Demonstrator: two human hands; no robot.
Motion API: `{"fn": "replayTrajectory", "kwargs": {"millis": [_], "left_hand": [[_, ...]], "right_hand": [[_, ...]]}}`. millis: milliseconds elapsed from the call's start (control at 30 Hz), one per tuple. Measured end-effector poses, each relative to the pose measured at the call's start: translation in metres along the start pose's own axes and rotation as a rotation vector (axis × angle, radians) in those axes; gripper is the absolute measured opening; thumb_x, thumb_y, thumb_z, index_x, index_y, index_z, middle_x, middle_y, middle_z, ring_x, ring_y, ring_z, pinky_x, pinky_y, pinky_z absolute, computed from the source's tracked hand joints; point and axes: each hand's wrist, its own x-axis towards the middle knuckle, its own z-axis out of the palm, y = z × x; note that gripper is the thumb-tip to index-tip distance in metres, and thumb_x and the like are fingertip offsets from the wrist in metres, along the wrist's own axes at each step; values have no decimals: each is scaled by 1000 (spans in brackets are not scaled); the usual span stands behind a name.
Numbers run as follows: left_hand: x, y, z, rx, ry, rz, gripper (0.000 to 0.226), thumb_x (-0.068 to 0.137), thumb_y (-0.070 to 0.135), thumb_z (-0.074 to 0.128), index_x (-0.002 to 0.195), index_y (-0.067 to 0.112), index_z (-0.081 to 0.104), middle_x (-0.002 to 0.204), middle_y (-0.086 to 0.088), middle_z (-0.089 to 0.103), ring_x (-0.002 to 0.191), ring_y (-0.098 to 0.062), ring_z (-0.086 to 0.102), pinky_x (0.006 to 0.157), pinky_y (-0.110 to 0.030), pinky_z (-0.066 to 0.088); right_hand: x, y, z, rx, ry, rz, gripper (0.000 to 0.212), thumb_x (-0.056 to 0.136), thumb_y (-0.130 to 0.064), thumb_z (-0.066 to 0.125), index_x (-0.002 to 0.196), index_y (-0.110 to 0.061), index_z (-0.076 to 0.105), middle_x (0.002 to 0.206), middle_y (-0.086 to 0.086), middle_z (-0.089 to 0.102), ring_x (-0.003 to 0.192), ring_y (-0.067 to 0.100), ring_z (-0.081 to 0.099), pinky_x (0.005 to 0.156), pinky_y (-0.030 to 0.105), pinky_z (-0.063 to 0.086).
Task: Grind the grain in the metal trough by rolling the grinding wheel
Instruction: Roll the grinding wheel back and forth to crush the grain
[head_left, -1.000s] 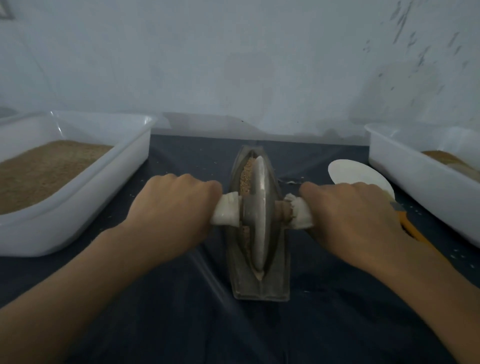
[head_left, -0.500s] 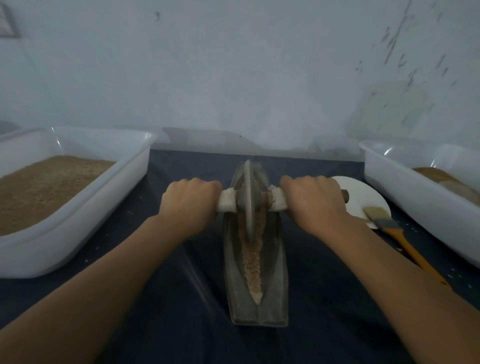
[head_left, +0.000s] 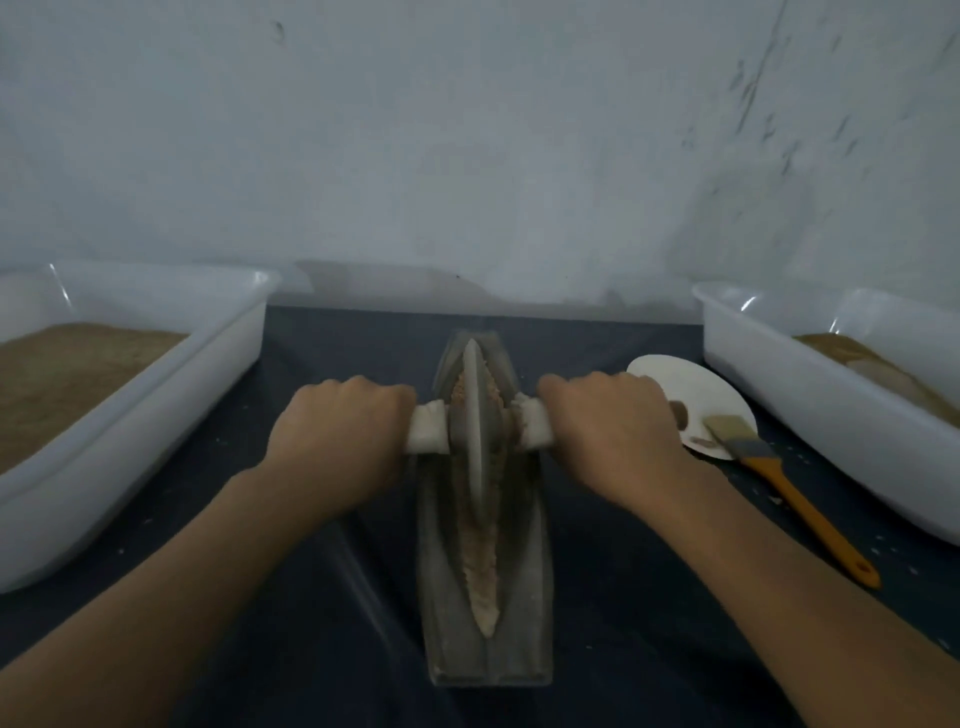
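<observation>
A boat-shaped metal trough (head_left: 530, 613) lies lengthwise on the dark cloth in front of me. Brownish ground grain (head_left: 480, 566) fills its groove. The grey grinding wheel (head_left: 475, 426) stands upright in the groove, over the far half of the trough. A cloth-wrapped axle handle (head_left: 427, 428) sticks out on each side. My left hand (head_left: 337, 436) grips the left handle and my right hand (head_left: 613, 431) grips the right handle, knuckles up. Both arms stretch forward.
A white tub (head_left: 130, 415) of brown grain stands at the left, another white tub (head_left: 831, 421) with brown powder at the right. A white paper plate (head_left: 680, 389) and an orange-handled brush (head_left: 789, 488) lie right of the trough. A pale wall rises behind.
The wheel rolled from the trough's middle to its far end, then came slightly back toward me. Both hands kept their grip on the handles.
</observation>
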Motion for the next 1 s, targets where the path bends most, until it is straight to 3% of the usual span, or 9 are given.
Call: {"fn": "replayTrajectory", "kwargs": {"millis": [67, 200, 333, 433, 500, 567, 700, 867, 1000], "left_hand": [[15, 0, 11, 19, 68, -2, 24, 78, 35, 62, 76, 26, 40, 64, 6, 45, 55, -22, 49, 51, -30, 29], [25, 1, 15, 45, 132, -14, 25, 80, 28, 61, 75, 24, 36, 66, 6, 50, 59, -24, 55, 50, -30, 28], [5, 4, -5, 35, 7, 40, 25, 83, 34, 59, 80, 27, 35, 71, 7, 43, 62, -20, 45, 56, -32, 31], [-25, 3, -30, 9, -78, 116, 27, 79, 38, 60, 77, 32, 33, 65, 10, 34, 58, -15, 37, 56, -30, 31], [-36, 0, -42, 5, -57, 162, 26, 75, 40, 59, 74, 33, 34, 62, 10, 33, 57, -14, 39, 52, -29, 28], [-40, -2, -45, 5, -44, 162, 25, 73, 42, 59, 74, 34, 35, 61, 10, 33, 57, -14, 41, 51, -29, 27], [-24, 6, -20, 54, 74, 92, 29, 75, 36, 61, 77, 29, 33, 65, 6, 47, 57, -22, 51, 52, -31, 26], [10, 2, 12, 36, 242, 84, 39, 66, 18, 74, 66, 21, 34, 55, 0, 52, 42, -27, 50, 45, -26, 22], [16, 2, 14, 38, 181, 50, 30, 79, 27, 64, 72, 22, 35, 65, 2, 55, 55, -25, 55, 49, -30, 27]], "right_hand": [[16, 1, 14, 10, 22, 51, 35, 77, -23, 66, 78, -22, 30, 71, 0, 58, 54, 23, 36, 46, 28, 11], [29, 2, 21, -1, 13, 85, 37, 76, -17, 66, 78, -20, 30, 72, 1, 60, 54, 25, 44, 45, 28, 11], [5, 2, 4, 91, -58, 36, 33, 83, -31, 62, 83, -25, 29, 81, -1, 60, 59, 21, 37, 52, 31, 22], [-30, 2, -18, 116, -30, -84, 42, 76, -37, 67, 79, -28, 26, 71, -3, 57, 55, 22, 44, 51, 30, 25], [-47, 3, -31, 90, 50, -130, 57, 59, -34, 79, 74, -27, 24, 54, -3, 51, 41, 23, 44, 44, 24, 15], [-51, 2, -41, 77, 44, -98, 63, 50, -31, 83, 72, -26, 25, 48, -3, 47, 36, 23, 40, 47, 21, 3], [-31, -1, -17, 86, -21, -9, 33, 77, -36, 66, 79, -28, 33, 70, -5, 53, 56, 20, 33, 48, 29, 12], [9, 0, 16, 23, 44, 53, 39, 71, -24, 70, 74, -24, 31, 61, -2, 56, 47, 21, 34, 46, 25, 8], [16, -1, 13, -8, 21, 57, 35, 75, -22, 68, 75, -24, 33, 65, 0, 59, 49, 23, 40, 46, 26, 6]]}}
